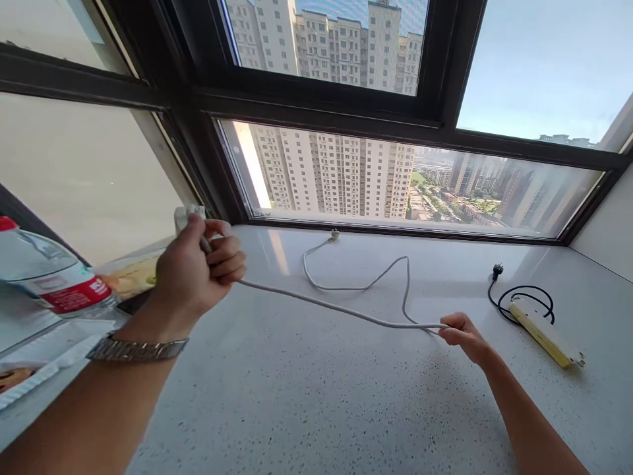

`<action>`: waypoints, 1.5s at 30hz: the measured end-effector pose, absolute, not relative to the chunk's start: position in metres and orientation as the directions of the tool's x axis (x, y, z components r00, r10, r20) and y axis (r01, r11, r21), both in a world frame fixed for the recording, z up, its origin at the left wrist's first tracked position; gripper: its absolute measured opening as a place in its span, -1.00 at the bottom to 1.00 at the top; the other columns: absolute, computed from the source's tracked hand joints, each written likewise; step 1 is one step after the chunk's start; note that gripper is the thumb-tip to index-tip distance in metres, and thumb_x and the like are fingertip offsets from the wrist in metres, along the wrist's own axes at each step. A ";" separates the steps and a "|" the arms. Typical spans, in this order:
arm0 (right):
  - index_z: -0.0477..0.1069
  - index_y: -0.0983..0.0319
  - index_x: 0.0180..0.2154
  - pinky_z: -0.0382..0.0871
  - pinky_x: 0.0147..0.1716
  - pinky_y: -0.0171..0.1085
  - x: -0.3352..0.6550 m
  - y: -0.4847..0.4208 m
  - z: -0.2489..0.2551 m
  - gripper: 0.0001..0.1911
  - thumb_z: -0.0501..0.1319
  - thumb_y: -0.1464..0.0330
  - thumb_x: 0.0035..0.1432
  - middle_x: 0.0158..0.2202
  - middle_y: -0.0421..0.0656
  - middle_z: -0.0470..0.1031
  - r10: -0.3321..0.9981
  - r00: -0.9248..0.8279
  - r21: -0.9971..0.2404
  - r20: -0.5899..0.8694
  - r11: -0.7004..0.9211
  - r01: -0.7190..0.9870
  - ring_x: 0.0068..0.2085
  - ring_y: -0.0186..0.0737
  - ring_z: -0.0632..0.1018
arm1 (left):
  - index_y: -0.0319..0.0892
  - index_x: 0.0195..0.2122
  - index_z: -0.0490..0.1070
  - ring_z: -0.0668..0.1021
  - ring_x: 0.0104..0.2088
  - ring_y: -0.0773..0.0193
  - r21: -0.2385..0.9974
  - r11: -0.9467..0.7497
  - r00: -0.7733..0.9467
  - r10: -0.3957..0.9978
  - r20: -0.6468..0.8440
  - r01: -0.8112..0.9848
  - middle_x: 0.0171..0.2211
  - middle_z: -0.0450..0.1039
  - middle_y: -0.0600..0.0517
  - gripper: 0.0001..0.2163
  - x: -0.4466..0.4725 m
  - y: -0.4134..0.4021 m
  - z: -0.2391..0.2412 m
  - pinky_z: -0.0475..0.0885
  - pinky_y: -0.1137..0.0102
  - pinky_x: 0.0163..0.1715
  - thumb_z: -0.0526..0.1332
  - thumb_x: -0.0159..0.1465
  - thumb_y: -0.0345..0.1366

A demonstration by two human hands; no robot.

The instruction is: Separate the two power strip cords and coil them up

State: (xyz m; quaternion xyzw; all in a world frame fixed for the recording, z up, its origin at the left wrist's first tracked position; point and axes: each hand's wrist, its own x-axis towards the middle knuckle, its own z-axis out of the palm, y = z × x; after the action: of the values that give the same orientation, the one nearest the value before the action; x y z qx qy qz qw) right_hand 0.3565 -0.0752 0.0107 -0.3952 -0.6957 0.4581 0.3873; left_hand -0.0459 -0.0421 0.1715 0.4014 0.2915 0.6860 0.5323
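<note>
My left hand (200, 264) is closed around the cord by a white block, perhaps the end of a power strip (182, 216), most of it hidden behind the fingers. From there a grey-white power cord (316, 302) runs to the right in a nearly straight line above the speckled sill. My right hand (462, 335) pinches that cord between thumb and fingers. Beyond the right hand the cord doubles back, bends in loose curves and ends in a plug (335, 235) near the window frame.
On the right lies a yellow-and-white power strip (544, 333) with a coiled black cord (527, 287) and plug. At left stand a large water bottle (54, 277) with a red label, a food packet (131, 274) and a white tray (54, 363). Dark window frames (326, 105) border the sill (297, 402).
</note>
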 end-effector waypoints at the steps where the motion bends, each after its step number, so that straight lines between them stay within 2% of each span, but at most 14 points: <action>1: 0.02 0.20 -0.69 -0.14 -0.63 -0.34 0.355 -0.077 0.011 -0.53 0.18 0.12 0.02 -0.70 -0.35 -0.11 0.901 -0.398 -0.979 0.175 0.203 0.028 -0.64 -0.45 -0.05 | -0.17 -0.60 0.22 -0.12 -0.80 0.46 0.834 -0.265 -0.111 0.964 0.242 -0.484 -0.75 -0.27 0.18 -0.51 -0.044 -0.042 0.161 -0.31 0.46 -0.74 -0.27 0.41 -0.21; 3: 0.04 0.21 -0.68 -0.14 -0.64 -0.35 0.348 -0.080 0.012 -0.56 0.16 0.15 0.04 -0.71 -0.37 -0.12 0.902 -0.392 -0.966 0.178 0.084 -0.245 -0.66 -0.47 -0.06 | -0.18 -0.60 0.20 -0.07 -0.80 0.48 0.843 -0.251 -0.078 0.967 0.244 -0.475 -0.75 -0.22 0.18 -0.54 -0.037 -0.043 0.142 -0.27 0.49 -0.73 -0.23 0.41 -0.23; 6: 0.14 0.22 -0.63 -0.16 -0.68 -0.38 0.334 -0.084 0.011 -0.60 0.15 0.16 0.09 -0.70 -0.39 -0.11 0.929 -0.340 -0.892 0.143 -0.028 -0.451 -0.68 -0.48 -0.08 | -0.18 -0.59 0.13 -0.04 -0.79 0.51 0.884 -0.203 0.002 0.974 0.225 -0.421 -0.74 -0.15 0.21 -0.59 -0.017 -0.043 0.118 -0.18 0.55 -0.75 -0.08 0.37 -0.11; 10: 0.24 0.21 -0.53 -0.19 -0.74 -0.43 0.318 -0.084 0.008 -0.63 0.20 0.08 0.10 -0.70 -0.40 -0.07 0.963 -0.258 -0.839 0.076 -0.078 -0.538 -0.70 -0.49 -0.09 | -0.15 -0.59 0.08 -0.05 -0.76 0.53 0.949 -0.207 0.112 0.965 0.238 -0.237 -0.75 -0.07 0.24 -0.51 0.017 -0.045 0.098 -0.12 0.58 -0.78 0.18 0.11 0.16; 12: 0.25 0.20 -0.50 -0.19 -0.74 -0.44 0.312 -0.085 0.006 -0.62 0.21 0.04 0.09 -0.71 -0.41 -0.06 0.971 -0.229 -0.824 0.066 -0.077 -0.561 -0.70 -0.49 -0.09 | -0.15 -0.62 0.06 -0.02 -0.75 0.53 0.962 -0.235 0.174 0.951 0.258 -0.139 -0.75 -0.05 0.23 -0.47 0.035 -0.049 0.091 -0.11 0.57 -0.78 0.19 0.05 0.22; 16: 0.25 0.20 -0.49 -0.16 -0.73 -0.45 0.299 -0.091 0.006 -0.57 0.20 -0.02 0.09 -0.72 -0.41 -0.03 0.977 -0.185 -0.820 0.104 -0.020 -0.571 -0.70 -0.49 -0.05 | -0.13 -0.67 0.00 0.00 -0.74 0.51 0.960 -0.277 0.276 0.921 0.275 -0.033 -0.75 -0.07 0.21 -0.43 0.074 -0.061 0.074 -0.10 0.53 -0.78 0.11 0.06 0.28; 21: 0.21 0.21 -0.55 -0.07 -0.75 -0.43 0.275 -0.104 0.001 -0.48 0.11 -0.09 0.11 -0.72 -0.38 0.03 0.961 -0.155 -0.892 0.229 0.144 -0.428 -0.71 -0.49 0.02 | -0.14 -0.69 0.02 0.02 -0.70 0.47 0.959 -0.282 0.414 0.877 0.245 0.029 -0.74 -0.07 0.17 -0.45 0.119 -0.078 0.044 -0.07 0.47 -0.73 -0.05 0.20 0.23; 26: 0.09 0.20 -0.64 -0.04 -0.73 -0.39 0.258 -0.114 -0.014 -0.41 -0.06 -0.09 0.21 -0.74 -0.34 0.02 0.912 0.011 -0.895 0.410 0.405 -0.186 -0.71 -0.47 0.04 | -0.16 -0.69 0.04 0.07 -0.65 0.42 0.939 -0.336 0.510 0.823 0.250 0.080 -0.72 -0.02 0.14 -0.46 0.141 -0.094 0.024 0.00 0.45 -0.66 -0.13 0.28 0.13; 29: 0.07 0.20 -0.65 0.03 -0.64 -0.35 0.258 -0.118 -0.014 -0.40 -0.18 -0.01 0.29 -0.70 -0.29 0.07 0.821 0.078 -0.824 0.565 0.566 0.007 -0.66 -0.41 0.13 | -0.19 -0.62 0.14 0.15 -0.59 0.40 0.916 -0.387 0.555 0.788 0.267 0.109 -0.65 0.10 0.12 -0.50 0.141 -0.101 0.021 0.09 0.46 -0.58 -0.13 0.30 0.07; 31: 0.10 0.21 -0.62 0.06 -0.59 -0.33 0.261 -0.120 -0.008 -0.41 -0.24 0.00 0.31 -0.65 -0.25 0.12 0.763 0.081 -0.765 0.642 0.627 0.148 -0.60 -0.37 0.18 | -0.19 -0.59 0.12 0.14 -0.56 0.41 0.894 -0.415 0.555 0.790 0.262 0.168 -0.62 0.08 0.14 -0.55 0.140 -0.104 0.020 0.07 0.47 -0.57 -0.04 0.27 0.07; 34: 0.09 0.20 -0.58 0.01 -0.57 -0.30 0.265 -0.123 0.004 -0.41 -0.27 -0.04 0.28 -0.59 -0.23 0.12 0.661 -0.033 -0.615 0.749 0.714 0.335 -0.56 -0.33 0.17 | -0.18 -0.60 0.04 0.07 -0.56 0.43 0.888 -0.419 0.542 0.799 0.261 0.190 -0.62 -0.02 0.17 -0.55 0.139 -0.106 0.018 0.01 0.48 -0.59 0.05 0.22 0.08; 37: 0.08 0.19 -0.58 -0.08 -0.55 -0.27 0.266 -0.123 0.014 -0.42 -0.23 -0.07 0.26 -0.59 -0.22 0.10 0.606 -0.161 -0.475 0.779 0.737 0.480 -0.55 -0.29 0.14 | -0.18 -0.63 0.03 0.06 -0.57 0.43 0.918 -0.375 0.502 0.823 0.265 0.131 -0.63 -0.04 0.16 -0.52 0.138 -0.106 0.018 0.00 0.48 -0.61 0.08 0.17 0.11; 42: 0.14 0.18 -0.59 -0.08 -0.51 -0.24 0.267 -0.123 0.018 -0.43 -0.15 -0.09 0.23 -0.60 -0.19 0.15 0.642 -0.243 -0.449 0.728 0.713 0.539 -0.53 -0.26 0.15 | -0.19 -0.69 0.07 0.08 -0.60 0.42 0.923 -0.366 0.390 0.873 0.294 0.122 -0.68 -0.02 0.14 -0.57 0.136 -0.106 0.019 0.02 0.47 -0.62 0.13 0.13 0.00; 45: 0.20 0.18 -0.56 -0.01 -0.51 -0.24 0.269 -0.122 0.012 -0.48 -0.16 0.03 0.30 -0.59 -0.19 0.18 0.667 -0.167 -0.551 0.726 0.710 0.438 -0.54 -0.27 0.19 | -0.21 -0.65 0.22 0.19 -0.60 0.39 0.927 -0.362 0.318 0.894 0.315 0.097 -0.68 0.12 0.11 -0.69 0.134 -0.106 0.023 0.12 0.46 -0.58 0.10 0.12 -0.12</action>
State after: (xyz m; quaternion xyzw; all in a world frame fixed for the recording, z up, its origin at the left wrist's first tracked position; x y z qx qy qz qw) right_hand 0.2695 -0.1221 0.0119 -0.3652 -0.7562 0.1075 0.5322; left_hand 0.1337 -0.1061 0.0229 0.6857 0.3615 0.4589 0.4342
